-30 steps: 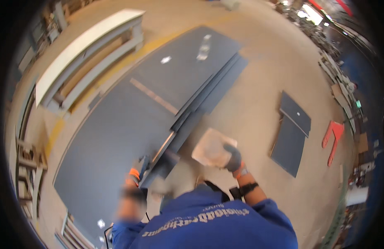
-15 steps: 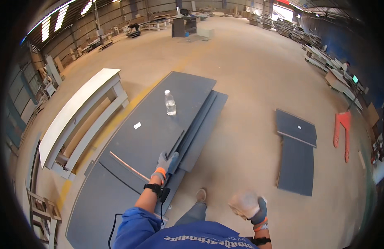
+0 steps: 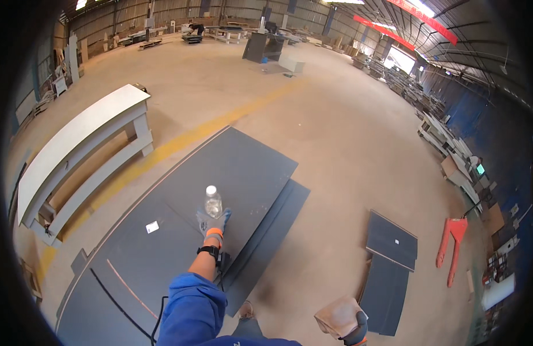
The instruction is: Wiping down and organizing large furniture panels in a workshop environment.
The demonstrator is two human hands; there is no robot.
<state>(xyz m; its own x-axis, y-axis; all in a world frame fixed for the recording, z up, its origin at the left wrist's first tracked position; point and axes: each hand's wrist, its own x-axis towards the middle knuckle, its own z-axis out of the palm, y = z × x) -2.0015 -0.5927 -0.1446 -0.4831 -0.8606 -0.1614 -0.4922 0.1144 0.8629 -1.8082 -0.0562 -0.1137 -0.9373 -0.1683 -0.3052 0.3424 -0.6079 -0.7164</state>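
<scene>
My left hand [image 3: 213, 221], in a grey glove with an orange cuff, reaches out over a stack of dark grey panels [image 3: 185, 173]. Its fingers are spread at the lower part of a clear plastic bottle [image 3: 213, 203] with a white cap, which stands upright on the top panel. Whether the fingertips touch the bottle, I cannot tell. Low on the right, my right hand [image 3: 354, 331], gloved too, is closed on a tan, crumpled cloth [image 3: 337, 317]. A small white label [image 3: 153, 227] lies on the top panel, left of the bottle.
To the left stands a long white-topped bench frame [image 3: 85, 138]. Two dark panels [image 3: 387, 282] lie on the floor at right, with a red pallet-jack fork [image 3: 451, 245] beyond them. A black cable [image 3: 116, 300] and a thin strip [image 3: 131, 288] lie on the stack.
My left hand has gone forward from the stack's right edge to the bottle, its fingers now spread. My right hand still holds the cloth. The view has tipped up and shifted.
</scene>
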